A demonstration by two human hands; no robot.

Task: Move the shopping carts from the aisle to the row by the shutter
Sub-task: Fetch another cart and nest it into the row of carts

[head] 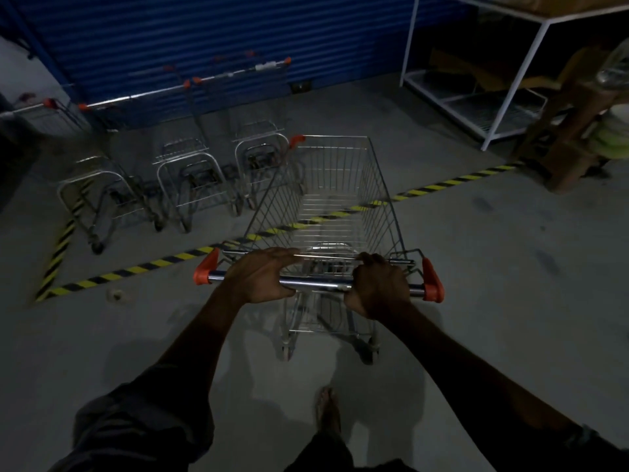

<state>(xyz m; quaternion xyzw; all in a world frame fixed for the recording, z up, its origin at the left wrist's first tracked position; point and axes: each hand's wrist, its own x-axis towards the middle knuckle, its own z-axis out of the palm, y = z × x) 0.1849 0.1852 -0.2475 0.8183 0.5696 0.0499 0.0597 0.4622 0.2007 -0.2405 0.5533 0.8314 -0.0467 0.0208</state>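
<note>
The shopping cart [335, 199] stands in the middle of the scene on the grey floor [493, 267]. Its wire basket is empty and points to the far side, and its front part is already over the yellow and black striped tape [136, 271] that runs across the floor. Both hands are on the chrome handle bar [316, 284] at the near end, between 2 orange end caps [432, 279]. The left hand [262, 277] lies over the bar with the fingers stretched forward and the thumb hooked under it. The right hand [377, 287] is closed firmly around the bar. The front left corner of the cart is just beside the right one of 3 parked carts [190, 178]. These stand side by side on the far left behind the tape, with their handles toward the blue shutter [204, 35]. A part of 1 more cart shows at the left edge, but it is blurred. On the far right stands a white rack [510, 76] with low wire shelves. Near the bottom, 1 foot [328, 410] of the person is on the floor behind the cart.
</note>
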